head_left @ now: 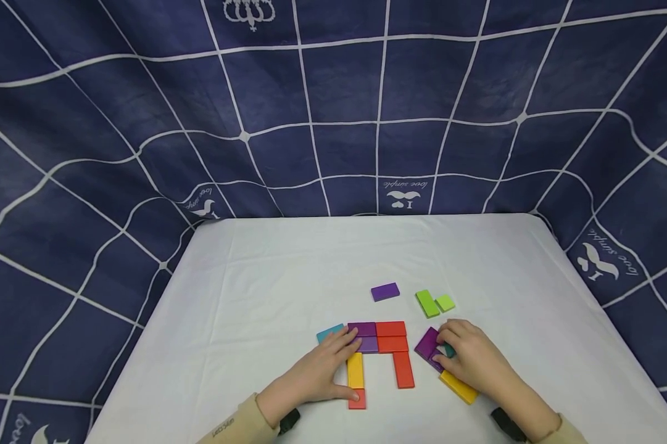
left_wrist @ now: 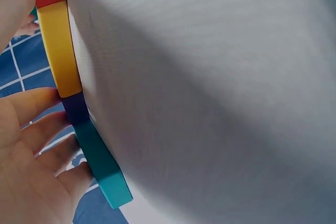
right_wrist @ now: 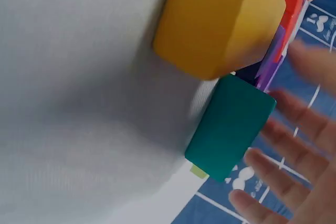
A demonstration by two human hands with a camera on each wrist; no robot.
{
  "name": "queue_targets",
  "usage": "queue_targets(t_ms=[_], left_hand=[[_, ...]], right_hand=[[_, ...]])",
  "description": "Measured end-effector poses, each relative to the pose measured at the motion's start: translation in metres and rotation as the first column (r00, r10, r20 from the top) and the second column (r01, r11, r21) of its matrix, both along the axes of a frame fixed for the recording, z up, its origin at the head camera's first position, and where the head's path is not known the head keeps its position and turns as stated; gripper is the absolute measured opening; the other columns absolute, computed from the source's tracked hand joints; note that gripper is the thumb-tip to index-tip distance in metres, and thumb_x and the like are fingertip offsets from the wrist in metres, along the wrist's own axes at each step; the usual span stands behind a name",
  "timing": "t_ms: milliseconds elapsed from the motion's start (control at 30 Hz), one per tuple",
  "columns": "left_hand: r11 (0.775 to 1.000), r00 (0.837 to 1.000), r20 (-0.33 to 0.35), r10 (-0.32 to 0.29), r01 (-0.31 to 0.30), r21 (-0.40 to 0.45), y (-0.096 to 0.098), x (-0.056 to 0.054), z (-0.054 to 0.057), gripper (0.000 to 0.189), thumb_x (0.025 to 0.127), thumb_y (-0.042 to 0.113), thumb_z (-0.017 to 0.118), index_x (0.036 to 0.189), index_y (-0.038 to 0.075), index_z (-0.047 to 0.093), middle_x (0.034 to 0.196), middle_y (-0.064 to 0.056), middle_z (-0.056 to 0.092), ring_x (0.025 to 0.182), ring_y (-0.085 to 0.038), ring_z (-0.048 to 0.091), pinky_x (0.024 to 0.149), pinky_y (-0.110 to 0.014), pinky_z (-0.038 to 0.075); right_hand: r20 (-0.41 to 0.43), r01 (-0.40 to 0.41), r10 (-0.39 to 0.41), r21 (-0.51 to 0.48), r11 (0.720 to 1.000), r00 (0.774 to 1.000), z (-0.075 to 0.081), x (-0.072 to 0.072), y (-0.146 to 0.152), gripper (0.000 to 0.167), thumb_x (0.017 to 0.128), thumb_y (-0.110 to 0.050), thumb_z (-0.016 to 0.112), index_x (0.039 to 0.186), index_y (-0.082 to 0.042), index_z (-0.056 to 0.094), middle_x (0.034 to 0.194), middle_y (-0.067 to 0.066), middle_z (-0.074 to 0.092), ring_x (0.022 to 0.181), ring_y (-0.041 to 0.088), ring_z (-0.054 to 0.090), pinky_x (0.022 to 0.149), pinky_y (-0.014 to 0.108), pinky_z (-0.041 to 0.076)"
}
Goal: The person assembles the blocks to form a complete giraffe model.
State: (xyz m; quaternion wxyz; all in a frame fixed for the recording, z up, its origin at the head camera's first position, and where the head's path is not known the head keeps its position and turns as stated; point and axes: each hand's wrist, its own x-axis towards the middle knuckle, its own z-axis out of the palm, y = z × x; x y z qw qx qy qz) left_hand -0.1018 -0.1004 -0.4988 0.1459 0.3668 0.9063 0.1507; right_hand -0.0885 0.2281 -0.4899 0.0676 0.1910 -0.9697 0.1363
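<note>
My left hand (head_left: 321,371) lies spread over flat coloured blocks. Its thumb touches a small coral-red block (head_left: 357,404), and its fingertips reach a purple block (head_left: 361,329). Between them lies a yellow block (head_left: 355,370); a teal-blue block (head_left: 329,333) sits by the fingers, also seen in the left wrist view as a teal block (left_wrist: 102,163). My right hand (head_left: 477,357) is at a second cluster: a purple block (head_left: 426,341), a yellow block (head_left: 458,388) and a dark teal block (right_wrist: 231,127). In the right wrist view its fingers are loosely extended beside the teal block.
Several red blocks (head_left: 391,329) adjoin the purple ones between the hands. Farther back lie a loose purple block (head_left: 385,291), a green block (head_left: 427,303) and a small green square (head_left: 445,302). A white cloth (head_left: 266,277) covers the table; a navy curtain (head_left: 344,148) hangs behind.
</note>
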Motion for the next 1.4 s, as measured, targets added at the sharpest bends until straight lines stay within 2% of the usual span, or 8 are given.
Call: queue_targets(t_ms=[200,467,600,767,933,1167,1233,1400], left_hand=[[1.000,1.000,-0.008,0.008,-0.008,-0.005,0.000,-0.001,-0.001,0.096,0.080,0.063,0.069,0.153,0.011,0.035,0.163,-0.005,0.026,0.152,-0.027,0.021,0.121,-0.045,0.027],[1.000,1.000,0.003,0.016,-0.016,0.005,-0.001,0.000,-0.001,0.096,0.080,0.063,0.069,0.153,0.011,0.036,0.163,-0.005,0.026,0.152,-0.027,0.021,0.121,-0.046,0.027],[1.000,1.000,0.004,0.012,-0.012,0.018,-0.001,0.001,-0.001,0.095,0.080,0.062,0.070,0.153,0.010,0.037,0.163,-0.006,0.026,0.152,-0.027,0.021,0.122,-0.046,0.026],[1.000,1.000,0.004,0.008,-0.008,0.018,0.000,0.002,-0.001,0.095,0.080,0.063,0.069,0.152,0.010,0.037,0.163,-0.006,0.026,0.152,-0.027,0.022,0.121,-0.046,0.026],[1.000,1.000,-0.002,0.007,-0.007,0.009,0.000,0.002,-0.001,0.096,0.080,0.064,0.069,0.153,0.010,0.037,0.163,-0.006,0.026,0.152,-0.027,0.022,0.121,-0.047,0.026],[1.000,1.000,0.004,0.007,-0.007,-0.001,0.001,0.002,0.000,0.095,0.080,0.064,0.069,0.153,0.011,0.036,0.163,-0.005,0.027,0.152,-0.027,0.022,0.121,-0.045,0.027],[1.000,1.000,0.005,0.006,-0.006,-0.006,0.001,0.002,0.000,0.095,0.080,0.064,0.069,0.153,0.011,0.036,0.163,-0.005,0.026,0.152,-0.027,0.022,0.121,-0.045,0.027],[1.000,1.000,0.009,0.012,-0.012,-0.012,0.000,0.001,0.001,0.096,0.081,0.064,0.068,0.153,0.011,0.035,0.164,-0.004,0.025,0.152,-0.026,0.020,0.122,-0.046,0.026]], right_hand=[[0.012,-0.011,0.010,0.072,0.997,1.000,0.002,0.002,-0.002,0.043,0.063,-0.044,0.090,0.085,-0.012,0.071,0.101,0.005,0.063,0.110,0.032,0.057,0.104,0.062,0.042],[-0.058,-0.008,0.013,0.078,0.997,0.998,-0.003,0.004,-0.006,0.039,0.060,-0.038,0.092,0.077,-0.008,0.071,0.091,0.003,0.060,0.100,0.028,0.056,0.102,0.064,0.042],[-0.100,-0.053,0.056,0.034,0.998,0.993,0.002,0.009,-0.009,0.035,0.059,-0.029,0.092,0.078,-0.012,0.068,0.085,-0.004,0.059,0.090,0.017,0.055,0.093,0.044,0.051],[-0.128,-0.226,0.215,-0.081,0.971,0.968,0.006,0.024,-0.021,0.038,0.057,-0.023,0.092,0.083,-0.017,0.064,0.084,-0.012,0.058,0.081,0.005,0.051,0.070,0.025,0.053],[-0.011,-0.320,0.320,-0.090,0.943,0.947,0.004,0.038,-0.036,0.035,0.066,-0.027,0.089,0.090,-0.018,0.065,0.087,-0.014,0.058,0.080,0.001,0.050,0.071,0.019,0.054],[0.235,-0.317,0.309,-0.007,0.949,0.921,-0.001,0.046,-0.044,0.035,0.075,-0.038,0.084,0.097,-0.016,0.069,0.092,-0.010,0.056,0.080,0.003,0.046,0.071,0.019,0.054],[0.264,-0.311,0.301,-0.006,0.950,0.916,-0.003,0.046,-0.044,0.037,0.075,-0.040,0.084,0.099,-0.016,0.070,0.092,-0.010,0.056,0.080,0.003,0.046,0.070,0.018,0.054],[0.230,-0.305,0.304,-0.033,0.952,0.925,-0.005,0.046,-0.045,0.037,0.075,-0.043,0.083,0.098,-0.017,0.070,0.091,-0.013,0.053,0.081,0.002,0.046,0.071,0.016,0.054]])
